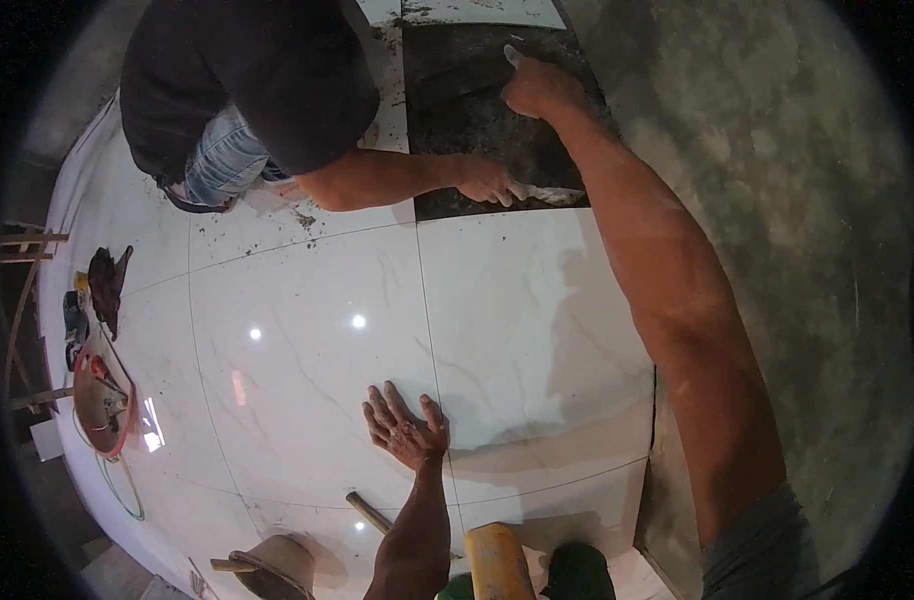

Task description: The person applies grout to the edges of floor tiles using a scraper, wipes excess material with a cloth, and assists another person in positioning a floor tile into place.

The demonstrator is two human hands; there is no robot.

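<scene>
My left hand [407,425] lies flat on a glossy white marble-patterned tile [317,370], fingers spread, holding nothing. Across the far right reaches my right arm, with my right hand [542,88] over a dark mortar bed [457,120]. One whitish-tipped finger points out from it while the others are curled, and nothing shows in its grip. Facing that bed, another person [247,90] in a dark top and jeans crouches at the far left. That person's hand [489,182] holds a mortar-smeared trowel [555,195] flat at the bed's near edge, beside the laid tile [527,300].
A bucket [282,565], a stick-like handle [367,511] and a yellow block-shaped object [497,563] stand near my green footwear [579,572]. On the left are a reddish basin [102,405] with tools and a dark cloth [107,285]. Bare concrete [777,150] borders the tiles at right.
</scene>
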